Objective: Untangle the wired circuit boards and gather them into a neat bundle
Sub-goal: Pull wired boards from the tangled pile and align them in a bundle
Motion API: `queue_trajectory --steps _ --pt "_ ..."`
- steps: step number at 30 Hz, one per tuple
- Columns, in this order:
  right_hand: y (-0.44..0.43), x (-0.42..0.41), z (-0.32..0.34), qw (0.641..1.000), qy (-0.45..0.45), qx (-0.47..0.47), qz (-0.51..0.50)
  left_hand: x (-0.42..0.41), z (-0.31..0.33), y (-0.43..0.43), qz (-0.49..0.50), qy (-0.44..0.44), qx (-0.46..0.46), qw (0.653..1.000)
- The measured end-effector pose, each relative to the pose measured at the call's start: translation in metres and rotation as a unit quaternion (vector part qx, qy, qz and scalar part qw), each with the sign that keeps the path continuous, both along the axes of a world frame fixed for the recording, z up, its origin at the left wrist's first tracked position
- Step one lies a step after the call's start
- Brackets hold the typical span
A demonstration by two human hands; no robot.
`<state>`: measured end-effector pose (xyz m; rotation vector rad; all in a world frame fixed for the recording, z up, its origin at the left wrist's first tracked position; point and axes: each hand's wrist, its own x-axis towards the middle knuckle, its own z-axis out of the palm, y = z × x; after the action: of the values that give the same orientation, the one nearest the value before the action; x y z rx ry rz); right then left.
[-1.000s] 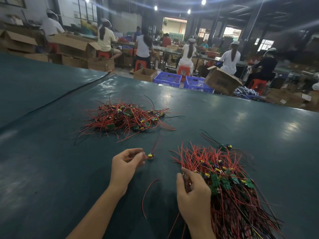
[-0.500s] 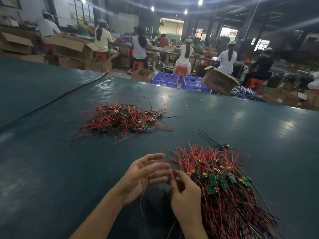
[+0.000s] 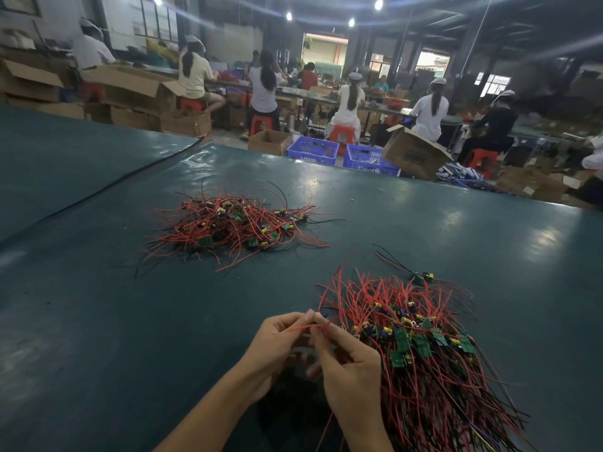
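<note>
A factory floor: capped workers (image 3: 350, 96) at long benches, cardboard cartons (image 3: 416, 151), blue crates (image 3: 312, 151).

— How were the piles laid on the table (image 3: 98, 321)?
— A far pile (image 3: 228, 226) was laid left of the middle. A near pile (image 3: 424, 353) was laid to the right, well apart from it.
— Was anything placed by them?
— A lone board (image 3: 421, 276) was seen just behind the near pile, towards its right.
— And the hands?
— The left hand (image 3: 277, 347) and right hand (image 3: 349, 370) were held together at the near pile's left edge, with a wire (image 3: 303, 327) pinched between them.
— What was found behind the table?
— Two crates (image 3: 313, 151) were set side by side on the floor, with a box (image 3: 414, 151) just right of them. People (image 3: 350, 106) were seated farther behind.
</note>
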<state>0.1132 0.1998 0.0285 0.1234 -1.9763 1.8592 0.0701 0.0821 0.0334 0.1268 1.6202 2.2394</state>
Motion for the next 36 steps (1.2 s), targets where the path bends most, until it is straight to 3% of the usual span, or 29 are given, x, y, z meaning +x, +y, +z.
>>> queue_trajectory --steps 6,11,17,20,24,29,36 --pt "0.0 0.001 0.0 0.999 -0.002 0.047 0.023 -0.007 0.002 -0.006 0.021 -0.005 0.027 0.999" --pt "-0.002 -0.004 -0.003 0.999 -0.001 -0.009 0.037 -0.008 0.0 -0.009 0.018 -0.02 0.064 0.998" --pt "-0.005 0.0 -0.002 0.994 -0.032 0.034 0.096 -0.013 0.002 -0.011 0.118 -0.081 0.098 0.985" --pt "-0.001 0.003 0.001 0.993 -0.058 -0.019 0.098 -0.016 0.005 -0.014 0.133 -0.083 0.126 0.98" --pt "0.004 -0.002 0.003 0.996 -0.065 -0.057 0.006 -0.012 0.006 -0.014 0.068 -0.055 0.106 0.991" --pt "0.002 -0.004 0.009 0.995 -0.086 -0.055 0.002 -0.006 0.0 -0.01 -0.079 -0.024 0.015 0.997" --pt "0.004 -0.007 0.007 0.985 -0.125 -0.121 -0.001 -0.003 0.004 -0.013 -0.102 0.01 -0.048 0.994"
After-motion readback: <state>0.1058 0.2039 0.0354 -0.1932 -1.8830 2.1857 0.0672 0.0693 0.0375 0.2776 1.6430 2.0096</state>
